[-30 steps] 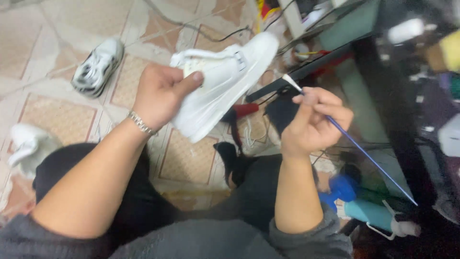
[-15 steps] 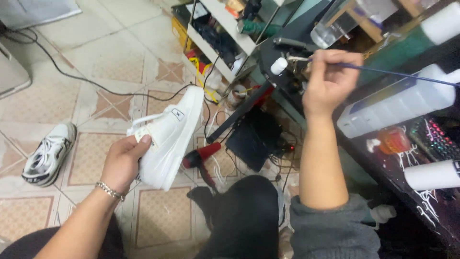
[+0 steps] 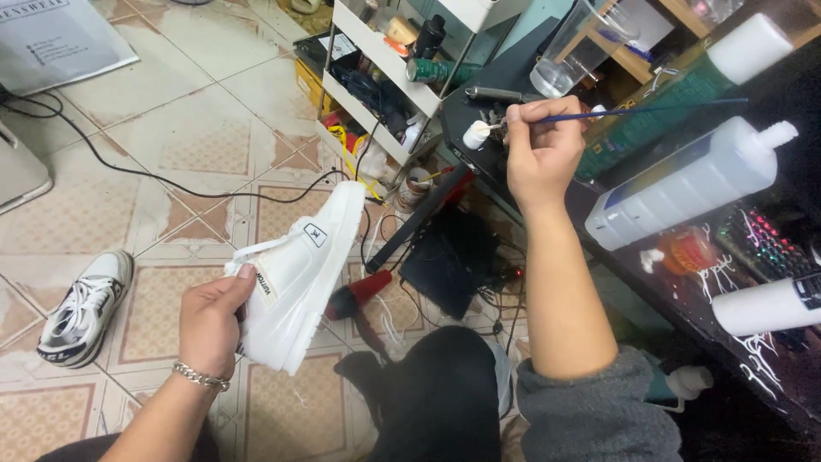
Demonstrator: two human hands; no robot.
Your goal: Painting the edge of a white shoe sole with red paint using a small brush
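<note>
Here both hands grip: left hand (image 3: pixel 209 321) white sneaker (image 3: pixel 299 274), right hand (image 3: pixel 539 154) thin brush (image 3: pixel 633 109) (tip at small pot (image 3: pixel 475 135)).

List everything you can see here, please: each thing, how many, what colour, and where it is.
white sneaker: 1, white, held up in the left hand
fine brush: 1, blue handle, in the right hand, tip at the small pot
small pot: 1, white, on the dark bench edge
squeeze bottles: 3, white, lying on the bench at right
clear cup: 1, transparent, on the bench
second sneaker: 1, white and black, on the tiled floor at left
shelf rack: 1, white, holding cans and clutter
cable: 1, black, across the floor
bracelet: 1, silver, left wrist
left hand: grips the white sneaker
right hand: pinches the fine brush
</note>
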